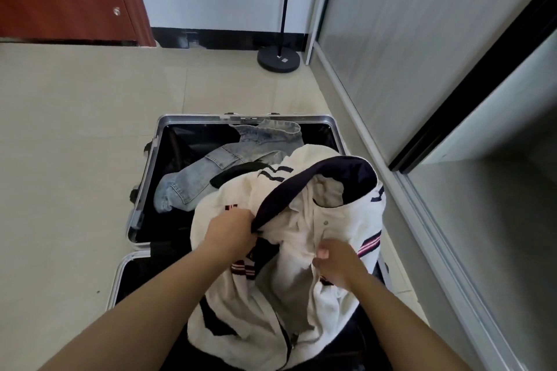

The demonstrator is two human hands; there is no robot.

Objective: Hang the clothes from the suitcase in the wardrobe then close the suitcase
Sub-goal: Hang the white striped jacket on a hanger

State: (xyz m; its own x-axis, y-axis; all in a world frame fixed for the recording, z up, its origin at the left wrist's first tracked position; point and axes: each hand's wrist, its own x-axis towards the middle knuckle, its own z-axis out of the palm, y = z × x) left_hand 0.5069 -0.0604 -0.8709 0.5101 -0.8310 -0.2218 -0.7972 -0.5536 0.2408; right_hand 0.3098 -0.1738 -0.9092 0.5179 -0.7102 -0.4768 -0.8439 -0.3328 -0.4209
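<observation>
My left hand (230, 230) pinches the dark collar edge of the white jacket (340, 229), and my right hand (337, 265) has its fingers curled into the front panel just below a snap, so both are clamped on cloth. To do this well, I reckon I should find the two shoulders, let the body hang straight and clear of the suitcase (156, 144), and spread the neck for a hanger without dragging the denim (211, 169) along. The jacket bunches between and around my hands, its collar gaping at 1 o'clock from my left; the denim lies at 11 o'clock, apart from my fingers; the wardrobe (422, 54) stands at 3 o'clock
</observation>
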